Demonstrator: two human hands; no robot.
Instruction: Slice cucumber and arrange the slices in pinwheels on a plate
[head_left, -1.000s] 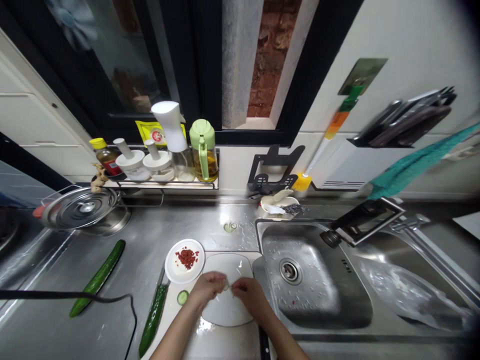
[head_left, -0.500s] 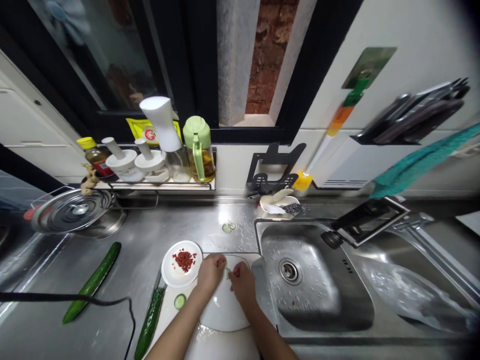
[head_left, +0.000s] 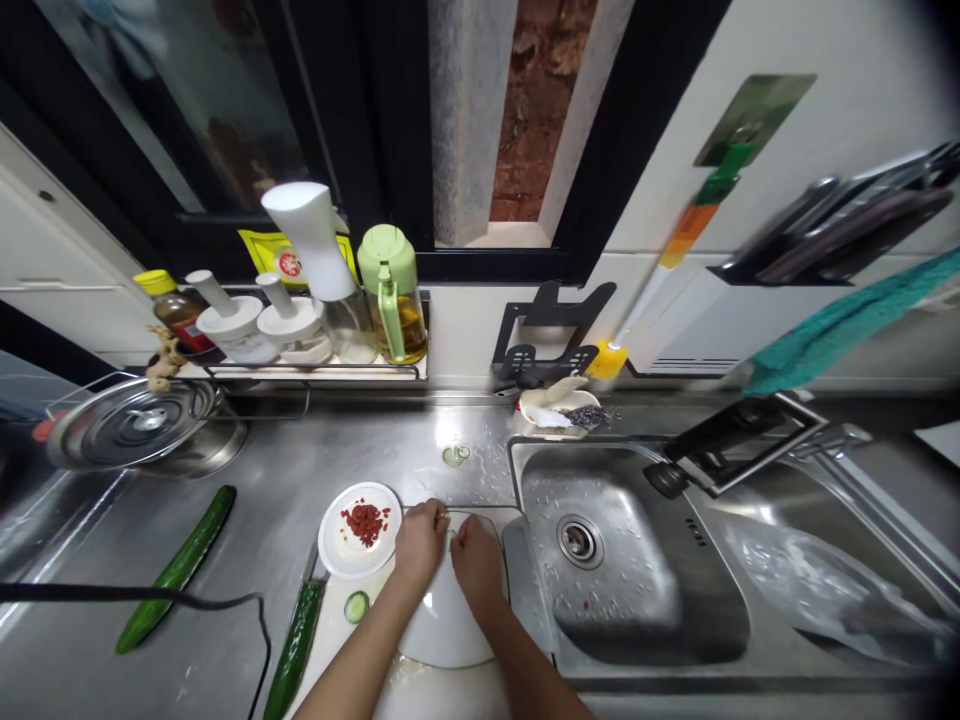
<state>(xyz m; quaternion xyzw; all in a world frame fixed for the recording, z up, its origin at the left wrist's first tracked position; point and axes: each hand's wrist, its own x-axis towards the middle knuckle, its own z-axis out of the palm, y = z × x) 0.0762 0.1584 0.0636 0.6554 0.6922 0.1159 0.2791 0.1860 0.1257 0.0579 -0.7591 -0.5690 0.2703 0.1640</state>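
Note:
Over a large white plate [head_left: 442,635], my left hand [head_left: 418,548] and my right hand [head_left: 478,568] are close together, each with fingertips pinched. A thin pale-green strip [head_left: 449,522] shows between them; its exact kind is too small to make out. Left of my hands stands a small white plate [head_left: 335,553] with red goji berries [head_left: 364,523] in it. Below that plate, a round cucumber slice [head_left: 356,606] lies on the pale board [head_left: 336,640]. Along the board's left edge rests a cut cucumber [head_left: 297,645].
A whole cucumber [head_left: 180,570] and a black cable [head_left: 187,600] lie on the steel counter at left. The sink [head_left: 622,560] is to the right. Thin green-edged scraps [head_left: 455,456] sit behind the large plate. A rack [head_left: 322,371] holds an oil jug [head_left: 394,300] and seasoning jars.
My hands have drawn nearer each other, the right one turning so its fingers point more forward. Less of the thin strip shows between them. The view has shifted slightly.

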